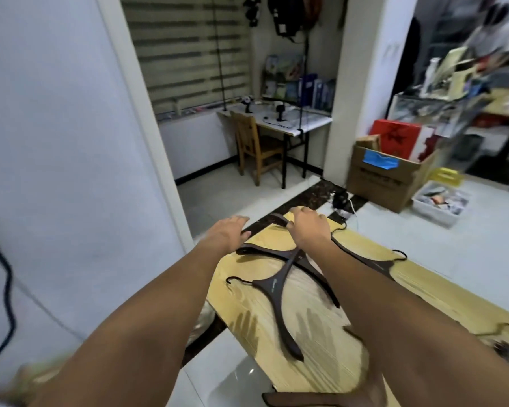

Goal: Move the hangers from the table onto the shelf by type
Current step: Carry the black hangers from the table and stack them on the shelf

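At the far end of the table (306, 362), the right hand (307, 227) curls round a dark hanger (276, 219) and the left hand (227, 234) lies loose-fingered beside it, so a hasty lift might snag the crossed hangers (272, 284) mid-table and drag them off.

No lettering in view can be read.
A small pale mark sits on the neck of the near hanger (274, 284), too small to make out. A dark printed line runs across the side of the box (385, 183), blurred beyond reading. Packaging farther back is smeared as well.
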